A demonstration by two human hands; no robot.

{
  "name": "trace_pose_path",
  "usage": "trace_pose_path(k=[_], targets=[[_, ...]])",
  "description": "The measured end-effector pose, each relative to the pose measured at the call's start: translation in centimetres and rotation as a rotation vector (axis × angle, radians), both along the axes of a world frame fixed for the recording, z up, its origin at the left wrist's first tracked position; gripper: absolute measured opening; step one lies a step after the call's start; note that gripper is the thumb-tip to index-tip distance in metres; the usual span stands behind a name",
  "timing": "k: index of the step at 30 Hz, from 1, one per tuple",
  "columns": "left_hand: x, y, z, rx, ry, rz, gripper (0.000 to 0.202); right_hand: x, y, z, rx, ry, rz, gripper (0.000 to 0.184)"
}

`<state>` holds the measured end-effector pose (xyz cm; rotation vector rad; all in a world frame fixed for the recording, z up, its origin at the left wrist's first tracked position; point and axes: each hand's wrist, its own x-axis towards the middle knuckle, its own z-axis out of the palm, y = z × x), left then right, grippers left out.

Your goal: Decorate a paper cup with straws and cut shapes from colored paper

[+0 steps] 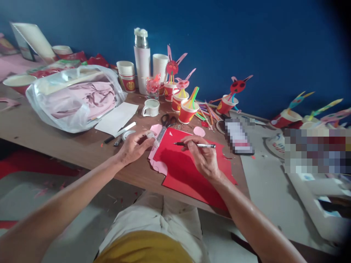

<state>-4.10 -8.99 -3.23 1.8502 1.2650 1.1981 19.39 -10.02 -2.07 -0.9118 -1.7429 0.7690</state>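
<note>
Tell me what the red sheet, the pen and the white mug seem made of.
Red sheet: matte paper or card, thin with jagged cut edges. Pen: probably plastic, dark and silvery, with glossy highlights. White mug: likely glazed ceramic, judging by its smooth sheen.

The red paper (189,175) looks matt, the table (82,148) smooth wood, the plastic bag (68,122) glossy — and crinkled.

Craft workspace: scissors (163,128), red paper (182,168), decorated cups.
</note>
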Motion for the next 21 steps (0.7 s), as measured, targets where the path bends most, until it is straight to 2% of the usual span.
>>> trace_pose_path(k=[4,8,14,21], targets=[[0.1,0.5,-0.2,0.037,0.099,-0.014,0.021,0.1,-0.7,0.5,0.294,-0.258,0.13,0.015],[0.6,0.7,-0.4,0.005,0.143,-0.088,0.024,0.0,-1.2,0.7,0.429,-0.358,0.19,0.021],[1.1,1.0,-0.5,0.039,0.197,-0.129,0.023,0.3,-0.9,0.8,0.4,-0.366,0.117,0.018],[1.3,1.1,-0.4,0.023,0.246,-0.172,0.026,0.1,-0.8,0.7,0.365,-0.374,0.126,0.015]])
